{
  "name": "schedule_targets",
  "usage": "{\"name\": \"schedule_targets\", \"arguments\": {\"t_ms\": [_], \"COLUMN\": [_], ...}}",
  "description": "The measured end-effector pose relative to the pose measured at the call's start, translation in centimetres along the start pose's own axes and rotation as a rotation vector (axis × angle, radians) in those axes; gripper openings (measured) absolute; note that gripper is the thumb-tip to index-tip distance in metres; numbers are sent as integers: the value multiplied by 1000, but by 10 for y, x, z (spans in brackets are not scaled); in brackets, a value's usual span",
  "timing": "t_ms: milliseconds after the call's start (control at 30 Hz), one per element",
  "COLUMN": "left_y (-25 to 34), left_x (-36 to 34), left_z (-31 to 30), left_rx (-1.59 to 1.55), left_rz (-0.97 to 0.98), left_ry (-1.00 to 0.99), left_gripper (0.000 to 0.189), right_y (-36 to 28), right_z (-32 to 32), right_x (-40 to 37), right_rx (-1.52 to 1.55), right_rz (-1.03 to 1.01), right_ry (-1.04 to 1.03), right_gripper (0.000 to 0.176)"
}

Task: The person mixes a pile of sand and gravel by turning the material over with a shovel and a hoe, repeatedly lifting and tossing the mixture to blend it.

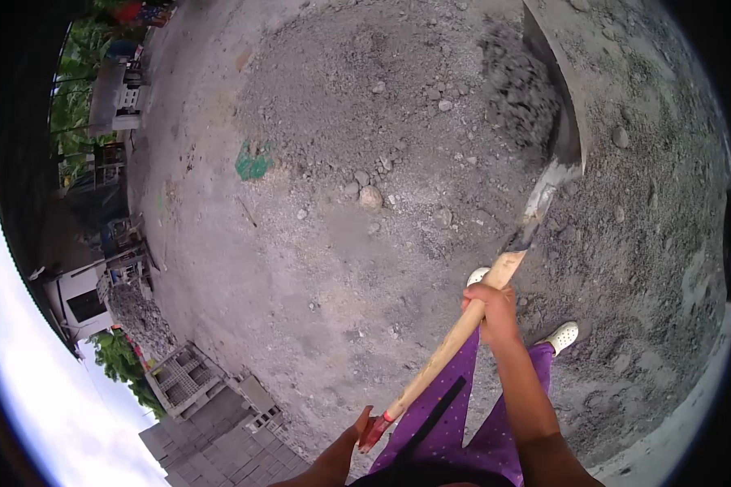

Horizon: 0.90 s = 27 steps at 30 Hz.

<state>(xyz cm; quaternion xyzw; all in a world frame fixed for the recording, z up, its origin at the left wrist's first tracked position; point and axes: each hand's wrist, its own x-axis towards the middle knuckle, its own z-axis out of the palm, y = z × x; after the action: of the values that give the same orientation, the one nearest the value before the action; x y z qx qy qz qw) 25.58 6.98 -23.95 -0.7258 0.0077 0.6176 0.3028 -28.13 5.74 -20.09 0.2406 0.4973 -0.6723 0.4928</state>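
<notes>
A long wooden-handled shovel (439, 357) slants from my waist up to the right. My right hand (495, 307) is wrapped round the handle's lower part, just behind the metal socket. At the red-coloured top end, my left hand (364, 426) grips the handle, its fingers partly hidden. The shovel's blade (571, 105) is turned on its edge, and a load of grey gravelly sand (520, 93) is blurred by motion along its left side. A broad, low heap of the same grey material (341, 73) spreads over the ground left of the blade.
Loose stones (370, 198) and a green scrap (253, 161) lie on the ground. More grey sand (650, 219) rises on the right. Stacked concrete blocks (211, 442) stand at lower left, with a roofed building beyond. My white clogs (562, 337) are planted beside the handle.
</notes>
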Motion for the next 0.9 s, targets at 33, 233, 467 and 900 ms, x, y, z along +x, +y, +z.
{"name": "schedule_targets", "arguments": {"t_ms": [33,233,467,900], "left_y": [-11,17,86,32], "left_x": [-12,-32,-120,-373], "left_z": [-4,-23,23,452], "left_rx": [63,-329,360,1654], "left_rz": [15,346,334,1169], "left_ry": [53,133,257,-406], "left_gripper": [75,73,69,58], "right_y": [-8,-9,5,156], "right_z": [25,31,-176,-379], "right_x": [-14,-27,-33,-291], "right_rx": [-19,175,427,1287], "right_rz": [-21,-5,96,-290], "right_ry": [-74,-51,382,1194], "right_gripper": [13,13,9,11]}}
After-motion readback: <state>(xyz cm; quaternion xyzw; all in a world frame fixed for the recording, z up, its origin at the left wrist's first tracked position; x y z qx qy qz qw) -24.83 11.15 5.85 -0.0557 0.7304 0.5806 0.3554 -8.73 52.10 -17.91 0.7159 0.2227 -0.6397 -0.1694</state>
